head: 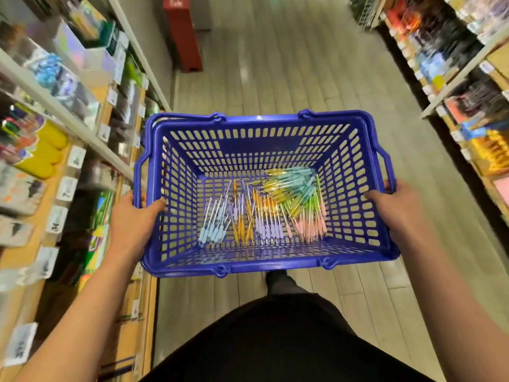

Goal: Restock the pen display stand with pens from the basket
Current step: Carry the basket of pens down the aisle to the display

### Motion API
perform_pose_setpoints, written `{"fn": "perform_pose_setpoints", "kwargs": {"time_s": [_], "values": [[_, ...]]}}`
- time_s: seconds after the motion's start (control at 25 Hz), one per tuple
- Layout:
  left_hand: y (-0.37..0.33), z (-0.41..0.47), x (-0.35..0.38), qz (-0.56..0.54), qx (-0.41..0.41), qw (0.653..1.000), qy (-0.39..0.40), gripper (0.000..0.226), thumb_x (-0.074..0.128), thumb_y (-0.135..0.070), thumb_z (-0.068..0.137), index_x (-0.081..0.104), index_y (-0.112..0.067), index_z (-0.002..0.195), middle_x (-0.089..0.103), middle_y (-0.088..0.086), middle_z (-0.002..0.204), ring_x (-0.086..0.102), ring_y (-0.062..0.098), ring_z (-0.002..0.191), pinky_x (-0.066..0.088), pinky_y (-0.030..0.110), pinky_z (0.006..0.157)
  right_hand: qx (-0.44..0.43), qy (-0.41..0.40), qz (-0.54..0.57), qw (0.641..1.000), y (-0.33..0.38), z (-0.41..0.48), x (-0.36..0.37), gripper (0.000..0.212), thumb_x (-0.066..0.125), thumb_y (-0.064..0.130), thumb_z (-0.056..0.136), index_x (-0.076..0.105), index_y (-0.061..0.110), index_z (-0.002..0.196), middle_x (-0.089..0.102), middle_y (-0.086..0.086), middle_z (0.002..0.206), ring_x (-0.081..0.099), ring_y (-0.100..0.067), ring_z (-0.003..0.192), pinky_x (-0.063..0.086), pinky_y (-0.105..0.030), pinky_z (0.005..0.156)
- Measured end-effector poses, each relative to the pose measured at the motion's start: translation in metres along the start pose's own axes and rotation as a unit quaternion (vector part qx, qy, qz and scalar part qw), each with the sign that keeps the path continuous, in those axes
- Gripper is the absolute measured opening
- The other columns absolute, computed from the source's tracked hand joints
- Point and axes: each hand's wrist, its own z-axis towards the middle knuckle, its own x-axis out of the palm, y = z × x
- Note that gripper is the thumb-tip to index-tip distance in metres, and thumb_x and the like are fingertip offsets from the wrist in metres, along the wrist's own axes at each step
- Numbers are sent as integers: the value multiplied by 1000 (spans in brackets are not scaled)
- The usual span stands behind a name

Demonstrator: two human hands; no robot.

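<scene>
Both hands, left hand (132, 216) and right hand (394, 205), grasp opposite rims of the blue perforated plastic basket (264, 267); pastel-capped pens (261, 213) lie loose on its floor. Carrying it level should stop them sliding.

Bright overhead light glares on the floor (245, 73); side shelves (55, 111) smear with blur.

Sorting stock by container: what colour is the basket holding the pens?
Blue, seen in the head view: the basket is a solid blue plastic lattice.
</scene>
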Motion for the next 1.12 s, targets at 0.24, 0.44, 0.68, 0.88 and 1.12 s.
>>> {"fn": "perform_pose_setpoints", "kwargs": {"time_s": [0.24, 0.44, 0.68, 0.88, 1.12], "values": [[-61, 117, 63, 3, -47, 998, -33, 24, 78, -22, 83, 66, -18, 103, 75, 5, 93, 74, 26, 79, 60, 41, 73, -27, 28, -5, 999, 101, 140, 51, 34, 75, 35, 79, 57, 25, 105, 72, 4, 82, 70, -5, 53, 50, -19, 40], [-98, 201, 87, -24, -60, 997, -52, 20, 78, -20, 84, 64, -22, 98, 75, 2, 90, 75, 27, 78, 59, 39, 69, -45, 50, -20, 998, 179, 224, 100, 37, 76, 35, 75, 59, 23, 105, 74, 2, 82, 72, -7, 55, 51, -20, 42], [-120, 324, 113, -19, -79, 994, -75, 17, 78, -20, 85, 61, -22, 88, 76, 6, 91, 75, 28, 77, 61, 53, 77, -45, 65, -39, 996, 262, 322, 189, 43, 78, 34, 77, 58, 23, 114, 75, 0, 90, 76, -19, 66, 63, -41, 64], [-122, 403, 111, -25, -132, 985, -111, 20, 79, -21, 84, 60, -18, 87, 76, 11, 91, 74, 32, 78, 60, 55, 79, -63, 90, -65, 992, 335, 376, 260, 42, 77, 31, 79, 57, 20, 114, 75, -2, 87, 74, -17, 58, 62, -36, 57], [-116, 431, 95, -31, -186, 959, -214, 16, 79, -18, 81, 65, -20, 89, 73, 3, 84, 72, 29, 78, 56, 39, 72, -129, 163, -121, 971, 424, 418, 345, 35, 74, 28, 78, 59, 20, 109, 72, 3, 80, 67, -5, 46, 42, -14, 32]]}}
